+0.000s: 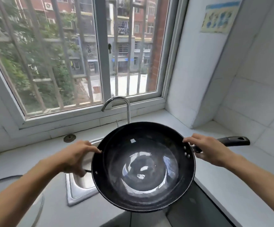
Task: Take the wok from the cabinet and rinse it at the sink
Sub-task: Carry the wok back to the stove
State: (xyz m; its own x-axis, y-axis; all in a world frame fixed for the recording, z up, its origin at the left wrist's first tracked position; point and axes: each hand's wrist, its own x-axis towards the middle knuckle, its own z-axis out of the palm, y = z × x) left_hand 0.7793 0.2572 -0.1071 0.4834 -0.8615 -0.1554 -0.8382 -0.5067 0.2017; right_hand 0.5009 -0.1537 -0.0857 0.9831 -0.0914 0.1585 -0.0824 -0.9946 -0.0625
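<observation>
Hands [77, 154] [210, 149] gripping wok [142, 167], sink [77, 194] mostly hidden, seemingly beneath

sink [77, 192] mostly hidden under wok [143, 167]

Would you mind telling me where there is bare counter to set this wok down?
Bare counter lies right of the wok, below its handle, up to the tiled wall. Left, the sink and a round drain cover crowd it.

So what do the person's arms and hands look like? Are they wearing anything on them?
Both forearms are bare as far as the picture shows, with no sleeves in view. The left hand and right hand wear no gloves, and no rings, watch or bracelets can be seen. Nails look short and plain.
</observation>
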